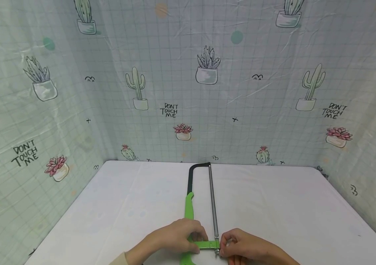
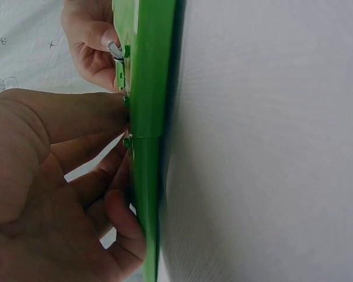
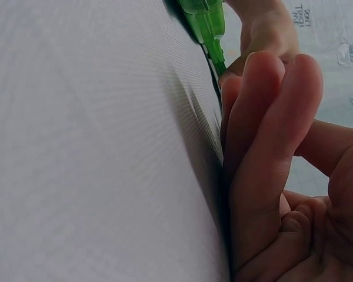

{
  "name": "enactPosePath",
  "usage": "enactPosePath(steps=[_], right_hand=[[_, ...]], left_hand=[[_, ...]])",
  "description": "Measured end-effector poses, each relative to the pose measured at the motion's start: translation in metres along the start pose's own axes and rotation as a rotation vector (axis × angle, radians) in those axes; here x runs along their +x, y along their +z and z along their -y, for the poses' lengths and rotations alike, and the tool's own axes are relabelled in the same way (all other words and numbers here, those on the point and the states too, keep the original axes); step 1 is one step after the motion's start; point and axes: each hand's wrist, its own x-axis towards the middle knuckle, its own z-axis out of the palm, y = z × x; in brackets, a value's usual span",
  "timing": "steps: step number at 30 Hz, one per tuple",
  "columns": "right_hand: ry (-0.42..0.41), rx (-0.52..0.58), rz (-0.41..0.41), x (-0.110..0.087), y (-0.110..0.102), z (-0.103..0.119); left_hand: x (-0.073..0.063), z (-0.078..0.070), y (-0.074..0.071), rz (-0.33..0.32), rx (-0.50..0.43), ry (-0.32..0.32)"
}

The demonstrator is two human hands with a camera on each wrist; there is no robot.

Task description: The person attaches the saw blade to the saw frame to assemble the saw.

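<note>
A hacksaw lies flat on the white table, its green frame (image 1: pixel 189 208) running away from me and ending in a black curved front (image 1: pixel 190 178). Its grey blade (image 1: pixel 213 200) stretches along the right side to a green crosspiece (image 1: pixel 207 244). My left hand (image 1: pixel 181 235) grips the frame by that crosspiece, thumb and fingers on it. At the blade's near end, my right hand (image 1: pixel 245 246) pinches a small silver wing nut (image 1: pixel 217 253) with thumb and forefinger; the left wrist view shows the wing nut (image 2: pixel 113 50) beside the thumb. The near handle runs out of the head view.
The white tabletop (image 1: pixel 274 206) extends on both sides of the hacksaw. A patterned cloth (image 1: pixel 188 92) with printed cacti hangs behind the table and along both sides.
</note>
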Motion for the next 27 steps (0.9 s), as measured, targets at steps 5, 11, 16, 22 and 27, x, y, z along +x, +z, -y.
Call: enactPosePath(steps=[5,11,16,22,27], right_hand=[[-0.003,-0.018,-0.017,-0.0002,0.0009,0.0003],[0.008,-0.030,-0.046,-0.0004,0.0031,0.0033],[0.024,-0.021,-0.047,-0.0010,0.0047,0.0061],[0.033,-0.016,-0.058,-0.0009,0.0061,0.0071],[0.031,-0.025,-0.067,-0.0001,0.0070,0.0065]], left_hand=[[-0.0006,-0.0001,-0.0003,0.002,0.005,0.000],[-0.0018,-0.0026,-0.0013,0.006,-0.014,-0.004],[-0.0022,-0.0042,-0.0017,0.000,-0.016,0.008],[-0.0018,-0.0045,-0.0016,0.000,-0.012,-0.004],[-0.0013,-0.0053,-0.0016,0.005,-0.020,-0.020]])
